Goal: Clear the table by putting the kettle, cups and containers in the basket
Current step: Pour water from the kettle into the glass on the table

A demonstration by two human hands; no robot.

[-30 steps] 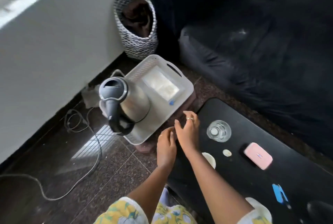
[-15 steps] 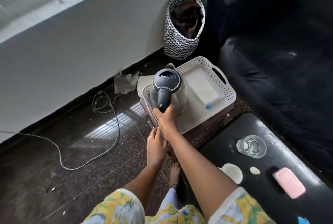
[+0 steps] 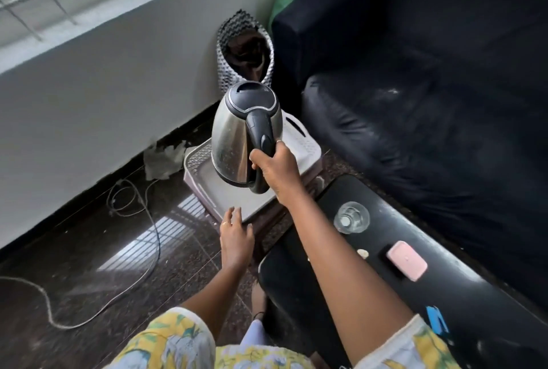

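R hand (image 3: 275, 169) grips the kettle (image 3: 237, 137) by its black handle (image 3: 261, 131), fingers curled tight round the lower part; kettle is steel w/ a black lid, tilted, held over the white basket (image 3: 305, 143) and hiding most of its middle; can't tell if its base touches the basket floor. L hand (image 3: 235, 235) is lower, palm down, fingers (image 3: 232, 217) straight and a bit spread, holding nothing; tips are at the basket's near corner, contact unclear; a ring on one finger. Basket sits just beyond the far end of the black tabletop (image 3: 296, 279), btwn it and the wall. On the tabletop: a clear glass cup (image 3: 351, 217), upright, near the far end; a pink container (image 3: 406, 260) apart from it, nearer the person; a small pale bit (image 3: 362, 253) btwn the two; a blue item (image 3: 436, 321) at the near end. Behind the basket a black-and-white woven bag (image 3: 225, 42) stands in the corner next to a dark sofa (image 3: 415, 101); a cable (image 3: 148, 235) loops over the dark floor (image 3: 74, 264); crumpled paper (image 3: 163, 158) lies by the wall.
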